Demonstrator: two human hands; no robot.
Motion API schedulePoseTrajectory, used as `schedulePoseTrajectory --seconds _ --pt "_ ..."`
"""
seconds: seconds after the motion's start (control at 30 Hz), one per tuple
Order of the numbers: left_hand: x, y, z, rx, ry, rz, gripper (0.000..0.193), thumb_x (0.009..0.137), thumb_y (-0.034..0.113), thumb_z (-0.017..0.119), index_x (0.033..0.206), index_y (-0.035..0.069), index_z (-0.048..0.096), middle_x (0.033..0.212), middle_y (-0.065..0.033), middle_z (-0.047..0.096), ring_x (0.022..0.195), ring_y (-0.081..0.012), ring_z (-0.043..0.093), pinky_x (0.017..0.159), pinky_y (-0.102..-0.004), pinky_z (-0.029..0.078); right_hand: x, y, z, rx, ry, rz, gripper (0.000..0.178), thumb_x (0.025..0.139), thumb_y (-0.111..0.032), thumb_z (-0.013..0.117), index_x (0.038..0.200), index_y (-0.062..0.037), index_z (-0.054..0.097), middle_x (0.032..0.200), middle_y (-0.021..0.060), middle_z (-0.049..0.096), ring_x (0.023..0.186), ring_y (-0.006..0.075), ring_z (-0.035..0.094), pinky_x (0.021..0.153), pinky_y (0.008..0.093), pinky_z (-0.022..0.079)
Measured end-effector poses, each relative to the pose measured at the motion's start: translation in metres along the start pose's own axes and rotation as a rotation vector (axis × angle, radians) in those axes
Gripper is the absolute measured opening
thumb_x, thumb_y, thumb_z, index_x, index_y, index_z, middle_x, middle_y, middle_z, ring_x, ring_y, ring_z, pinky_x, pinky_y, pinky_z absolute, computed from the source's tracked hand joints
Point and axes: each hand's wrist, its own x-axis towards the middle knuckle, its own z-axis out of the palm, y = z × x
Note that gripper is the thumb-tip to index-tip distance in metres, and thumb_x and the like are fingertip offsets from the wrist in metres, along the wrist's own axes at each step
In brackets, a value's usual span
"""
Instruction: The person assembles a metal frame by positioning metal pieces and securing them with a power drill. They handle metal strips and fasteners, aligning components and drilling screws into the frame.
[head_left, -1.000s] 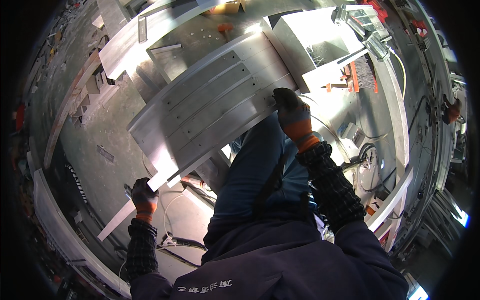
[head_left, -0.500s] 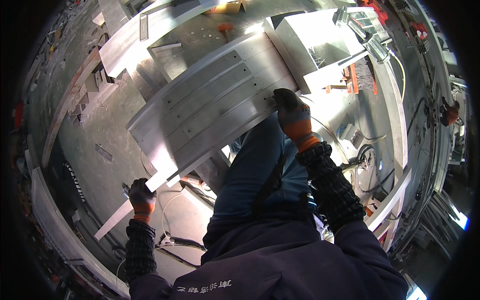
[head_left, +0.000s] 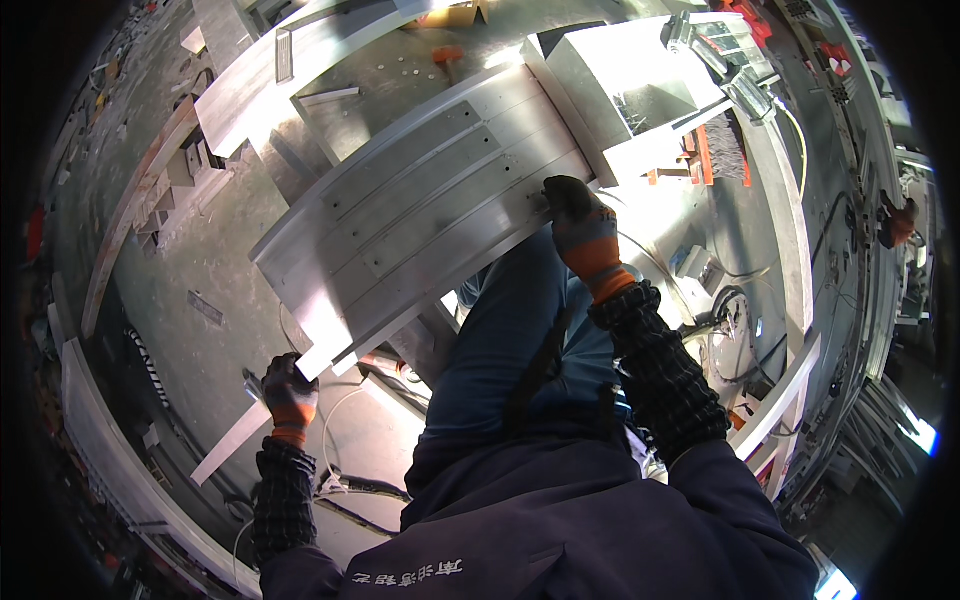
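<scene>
A wide grey aluminium panel (head_left: 420, 190) with raised ribs and several small dark holes lies slanted in front of me. My left hand (head_left: 289, 395), in a dark glove with an orange cuff, is closed round the end of the pale flange at its lower left corner. At the panel's near right edge, my right hand (head_left: 583, 235) in a matching glove is closed over the rim, thumb side hidden. A pale tapering strip (head_left: 232, 443) shows just past my left hand.
Box-shaped metal pieces (head_left: 625, 80) stand against the panel's far right end. A brush with dark bristles (head_left: 725, 150) lies to the right. Cables (head_left: 735, 320) trail over the floor on that side. A hammer with an orange head (head_left: 448, 54) is beyond the panel. Long profiles (head_left: 130, 215) line the left.
My left hand has shifted very slightly right and up at the flange's end. The right hand keeps its hold on the panel's edge.
</scene>
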Motion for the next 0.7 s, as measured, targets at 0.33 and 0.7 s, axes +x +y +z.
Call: schedulePoseTrajectory --seconds 0.33,0.7 --pt "-0.008 -0.013 0.003 0.018 0.004 0.009 0.037 0.071 0.005 0.080 0.105 0.008 0.066 0.103 -0.0151 0.068 0.098 -0.0407 0.066 0.089 -0.0489 0.054 0.001 0.000 0.000 -0.012 -0.019 0.005 0.025 0.103 -0.026 0.065 0.121 -0.0114 0.073 0.111 0.0159 0.079 0.104 0.0380 0.075 0.092 0.0448 0.061" --pt "-0.006 -0.008 0.005 0.022 0.044 0.023 0.036 0.072 0.006 0.080 0.105 0.010 0.067 0.103 -0.0127 0.068 0.099 -0.0388 0.066 0.089 -0.0471 0.052 0.001 -0.007 -0.004 -0.008 -0.032 -0.001 0.025 0.103 -0.024 0.065 0.121 -0.0106 0.075 0.111 0.0167 0.079 0.103 0.0378 0.075 0.091 0.0448 0.061"
